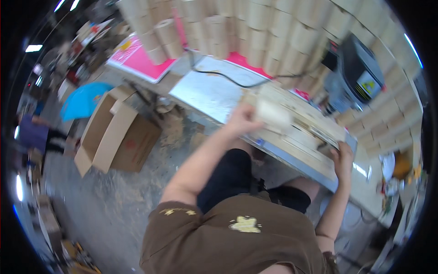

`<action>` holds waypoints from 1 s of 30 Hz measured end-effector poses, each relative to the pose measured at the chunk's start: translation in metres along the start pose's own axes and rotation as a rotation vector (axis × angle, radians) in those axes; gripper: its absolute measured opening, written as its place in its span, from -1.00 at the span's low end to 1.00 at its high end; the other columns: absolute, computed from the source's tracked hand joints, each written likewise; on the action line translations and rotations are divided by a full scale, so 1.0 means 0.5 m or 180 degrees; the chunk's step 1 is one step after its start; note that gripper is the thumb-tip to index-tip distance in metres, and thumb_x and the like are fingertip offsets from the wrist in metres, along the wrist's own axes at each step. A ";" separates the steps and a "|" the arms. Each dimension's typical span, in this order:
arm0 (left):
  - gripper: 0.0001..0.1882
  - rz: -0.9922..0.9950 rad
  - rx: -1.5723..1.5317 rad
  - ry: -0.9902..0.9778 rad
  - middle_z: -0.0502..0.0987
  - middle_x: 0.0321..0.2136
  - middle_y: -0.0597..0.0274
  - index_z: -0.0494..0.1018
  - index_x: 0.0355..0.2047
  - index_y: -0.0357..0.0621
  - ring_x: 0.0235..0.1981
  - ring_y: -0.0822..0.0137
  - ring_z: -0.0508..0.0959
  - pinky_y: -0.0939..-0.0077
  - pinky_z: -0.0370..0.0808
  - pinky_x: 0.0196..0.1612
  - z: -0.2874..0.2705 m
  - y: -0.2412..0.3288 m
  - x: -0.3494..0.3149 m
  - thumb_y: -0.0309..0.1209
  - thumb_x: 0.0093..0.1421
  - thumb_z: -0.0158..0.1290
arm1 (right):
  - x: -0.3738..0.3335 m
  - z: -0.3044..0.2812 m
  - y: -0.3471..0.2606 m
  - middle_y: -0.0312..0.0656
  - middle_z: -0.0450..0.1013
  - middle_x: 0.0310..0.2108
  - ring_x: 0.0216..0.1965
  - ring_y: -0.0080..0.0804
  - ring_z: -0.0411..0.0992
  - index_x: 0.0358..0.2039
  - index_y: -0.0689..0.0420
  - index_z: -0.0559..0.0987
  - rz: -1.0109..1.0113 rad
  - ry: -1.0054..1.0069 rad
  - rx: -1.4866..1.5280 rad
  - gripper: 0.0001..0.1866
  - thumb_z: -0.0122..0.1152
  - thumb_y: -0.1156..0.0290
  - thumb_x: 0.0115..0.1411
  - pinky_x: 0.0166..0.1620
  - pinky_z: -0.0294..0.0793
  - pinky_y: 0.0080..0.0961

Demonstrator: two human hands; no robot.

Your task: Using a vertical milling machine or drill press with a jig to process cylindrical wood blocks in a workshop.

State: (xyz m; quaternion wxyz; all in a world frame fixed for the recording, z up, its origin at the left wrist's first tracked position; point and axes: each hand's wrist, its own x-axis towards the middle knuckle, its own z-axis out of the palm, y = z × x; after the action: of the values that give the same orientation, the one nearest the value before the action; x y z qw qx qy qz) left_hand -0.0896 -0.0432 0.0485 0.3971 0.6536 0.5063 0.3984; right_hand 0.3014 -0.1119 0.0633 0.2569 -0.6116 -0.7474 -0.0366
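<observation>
My left hand (242, 121) pinches a pale wooden block (273, 115) with a rounded look, smeared by motion, just above a wooden jig (303, 144) on the workbench. At the jig's right end, my right hand (343, 160) has its fingers curled at the end of a narrow metal strip (323, 136). What lies inside that grip is hidden. Beyond the jig, to the right, stands a dark machine head (358, 68) with a yellow label, like a drill press.
Tall stacks of pale wooden cylinders (260, 36) line the bench's far side. A black cable (228, 78) crosses a whitish board (203, 89); a pink sheet (148, 61) lies further left. On the floor at left are an open cardboard box (132, 141) and a blue umbrella-like thing (84, 100).
</observation>
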 end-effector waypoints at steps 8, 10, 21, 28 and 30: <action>-0.62 -0.1439 -0.1538 0.0305 0.44 -0.70 0.30 0.47 -0.63 -0.30 -0.74 0.57 0.32 0.67 0.17 -0.68 -0.030 0.059 -0.021 -0.19 -0.07 0.27 | 0.015 -0.016 -0.120 -0.15 0.41 -0.37 -0.24 -0.11 0.35 -0.30 0.13 0.50 0.0051 -0.0047 0.0140 -0.67 0.31 0.39 -0.13 -0.11 0.26 -0.24; -0.62 -0.1470 -0.1385 0.0112 0.44 -0.71 0.30 0.47 -0.63 -0.29 -0.75 0.57 0.31 0.67 0.17 -0.68 0.006 0.068 -0.015 -0.18 -0.07 0.27 | 0.015 -0.020 -0.115 -0.17 0.41 -0.37 -0.25 -0.15 0.34 -0.30 0.13 0.49 -0.0024 -0.0051 0.0156 -0.67 0.31 0.39 -0.14 -0.12 0.26 -0.24; -0.52 -0.1481 -0.1337 -0.0375 0.39 -0.71 0.35 0.45 -0.57 -0.26 -0.75 0.57 0.28 0.67 0.16 -0.68 0.124 0.090 0.009 -0.01 0.04 0.17 | 0.000 -0.018 -0.107 -0.18 0.40 -0.39 -0.28 -0.16 0.35 -0.34 0.12 0.48 -0.0059 0.0105 0.0071 -0.69 0.31 0.40 -0.16 -0.17 0.29 -0.26; -0.45 -0.1535 -0.2597 -0.0623 0.39 -0.55 0.35 0.42 -0.43 -0.24 -0.54 0.53 0.38 0.64 0.33 -0.45 0.199 0.061 -0.001 0.10 0.19 -0.06 | -0.009 -0.011 -0.100 -0.18 0.39 -0.40 -0.29 -0.12 0.35 -0.36 0.11 0.48 -0.0016 0.0275 0.0048 -0.67 0.33 0.38 -0.19 -0.17 0.28 -0.22; -0.50 -0.1219 -0.2726 -0.0367 0.42 -0.50 0.33 0.42 -0.40 -0.23 -0.49 0.51 0.41 0.63 0.37 -0.40 0.204 0.061 -0.017 0.05 0.18 -0.02 | -0.013 -0.010 -0.098 -0.18 0.39 -0.40 -0.29 -0.12 0.35 -0.35 0.11 0.48 0.0019 0.0319 0.0005 -0.67 0.33 0.38 -0.19 -0.17 0.28 -0.23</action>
State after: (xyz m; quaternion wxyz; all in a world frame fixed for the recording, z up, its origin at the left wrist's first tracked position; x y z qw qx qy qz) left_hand 0.0137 -0.0688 0.0382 0.7248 0.3469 0.3850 0.4540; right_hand 0.2581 -0.1317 0.0776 0.2947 -0.6111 -0.7317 -0.0658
